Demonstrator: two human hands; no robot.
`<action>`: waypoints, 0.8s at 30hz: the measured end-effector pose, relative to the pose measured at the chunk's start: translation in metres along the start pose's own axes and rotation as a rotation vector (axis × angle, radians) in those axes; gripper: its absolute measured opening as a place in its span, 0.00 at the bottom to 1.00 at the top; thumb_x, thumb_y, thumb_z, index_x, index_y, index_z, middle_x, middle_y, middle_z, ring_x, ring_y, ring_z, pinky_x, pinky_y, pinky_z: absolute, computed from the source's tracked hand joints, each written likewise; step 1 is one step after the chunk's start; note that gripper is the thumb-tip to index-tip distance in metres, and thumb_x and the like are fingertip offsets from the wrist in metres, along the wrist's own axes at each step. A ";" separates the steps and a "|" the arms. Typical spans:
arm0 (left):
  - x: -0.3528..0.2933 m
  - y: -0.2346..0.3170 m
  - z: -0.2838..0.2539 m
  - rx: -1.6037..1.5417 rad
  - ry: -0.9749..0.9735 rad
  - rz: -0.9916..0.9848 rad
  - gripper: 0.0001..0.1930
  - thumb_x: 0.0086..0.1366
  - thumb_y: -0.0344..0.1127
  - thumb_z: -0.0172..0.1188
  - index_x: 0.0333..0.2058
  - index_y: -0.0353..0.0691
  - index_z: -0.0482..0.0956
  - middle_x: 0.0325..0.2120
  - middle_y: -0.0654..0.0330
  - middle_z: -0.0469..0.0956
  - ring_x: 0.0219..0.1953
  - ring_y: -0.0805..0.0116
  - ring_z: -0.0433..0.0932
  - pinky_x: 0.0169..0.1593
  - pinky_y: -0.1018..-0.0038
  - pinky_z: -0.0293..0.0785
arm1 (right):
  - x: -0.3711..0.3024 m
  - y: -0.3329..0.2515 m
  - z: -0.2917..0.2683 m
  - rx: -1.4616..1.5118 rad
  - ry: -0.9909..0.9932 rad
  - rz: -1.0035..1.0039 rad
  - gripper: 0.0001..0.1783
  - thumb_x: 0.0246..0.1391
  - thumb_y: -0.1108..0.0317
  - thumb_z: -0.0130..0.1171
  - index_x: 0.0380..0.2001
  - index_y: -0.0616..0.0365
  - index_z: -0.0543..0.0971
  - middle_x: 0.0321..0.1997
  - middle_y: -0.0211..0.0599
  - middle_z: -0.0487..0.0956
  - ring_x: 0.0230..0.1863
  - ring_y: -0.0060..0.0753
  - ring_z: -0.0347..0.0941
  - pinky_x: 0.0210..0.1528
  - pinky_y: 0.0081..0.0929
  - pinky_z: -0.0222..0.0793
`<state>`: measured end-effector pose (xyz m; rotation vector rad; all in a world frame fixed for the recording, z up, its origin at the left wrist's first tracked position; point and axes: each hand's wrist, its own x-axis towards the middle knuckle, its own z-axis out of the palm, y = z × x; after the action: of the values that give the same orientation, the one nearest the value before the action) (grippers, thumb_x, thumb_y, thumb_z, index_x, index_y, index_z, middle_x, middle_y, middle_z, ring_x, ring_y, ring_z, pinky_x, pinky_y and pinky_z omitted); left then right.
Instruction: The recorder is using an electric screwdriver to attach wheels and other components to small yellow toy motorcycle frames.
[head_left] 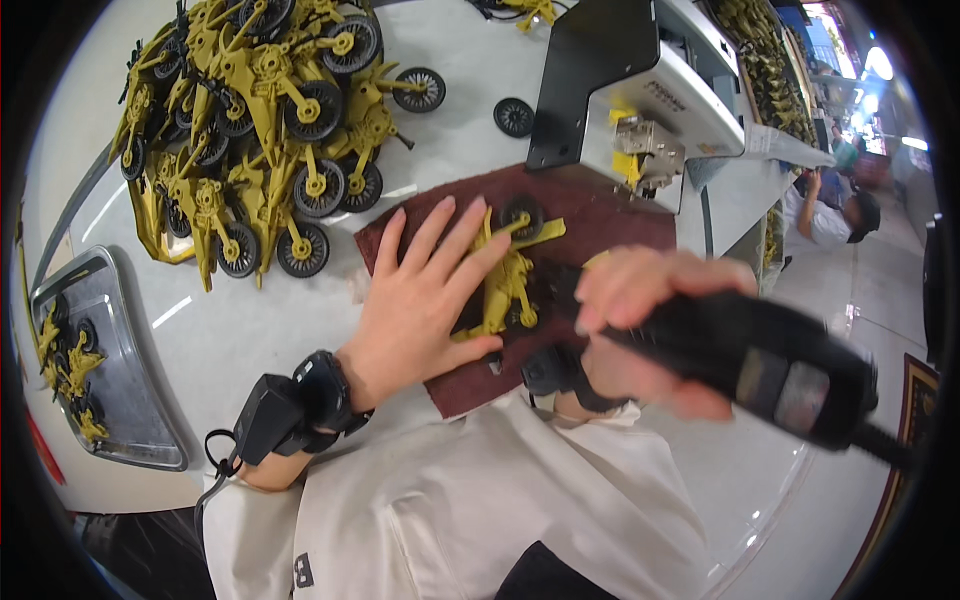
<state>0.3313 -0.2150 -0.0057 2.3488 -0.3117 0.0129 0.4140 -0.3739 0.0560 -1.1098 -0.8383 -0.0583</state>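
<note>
On a dark red cloth [600,225] lies a yellow toy motorcycle [508,285] with a black spoked wheel at its far end. My left hand [415,290] rests over its left side, fingers spread and fairly straight, the thumb near its close end. Closed around a black corded power screwdriver [770,365], my right hand [660,315] is just right of the toy and slightly blurred. The tool points left toward the toy; its tip is hard to make out. Both wrists wear black devices.
Many yellow toy motorcycles [260,130] are heaped at the far left. A metal tray [130,370] at the left edge holds several more pieces. Beyond the cloth stand a loose black wheel [513,117] and a white-and-black machine [640,110]. Another person [830,215] is at far right.
</note>
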 end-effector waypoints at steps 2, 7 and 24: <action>0.000 0.001 0.001 0.007 -0.007 -0.004 0.45 0.38 0.51 0.69 0.57 0.44 0.62 0.62 0.53 0.54 0.64 0.50 0.51 0.63 0.48 0.41 | 0.002 -0.013 -0.004 0.078 0.014 -0.060 0.45 0.38 0.36 0.64 0.46 0.63 0.61 0.27 0.47 0.75 0.22 0.41 0.74 0.28 0.36 0.71; 0.003 0.005 0.001 -0.011 0.029 0.016 0.45 0.38 0.50 0.70 0.56 0.43 0.62 0.62 0.51 0.54 0.64 0.49 0.50 0.62 0.47 0.40 | 0.053 -0.043 -0.015 -0.403 0.494 -0.304 0.51 0.43 0.21 0.38 0.46 0.64 0.65 0.18 0.36 0.69 0.12 0.30 0.63 0.16 0.29 0.63; -0.003 0.008 0.003 -0.008 0.070 -0.030 0.51 0.33 0.48 0.69 0.58 0.38 0.58 0.59 0.51 0.57 0.57 0.53 0.60 0.58 0.54 0.48 | 0.009 -0.027 0.007 -0.025 -0.053 -0.081 0.49 0.43 0.31 0.53 0.52 0.66 0.58 0.24 0.40 0.68 0.16 0.37 0.67 0.23 0.34 0.61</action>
<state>0.3265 -0.2220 -0.0024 2.3388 -0.2416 0.0784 0.4048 -0.3782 0.0833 -1.1049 -0.9326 -0.1078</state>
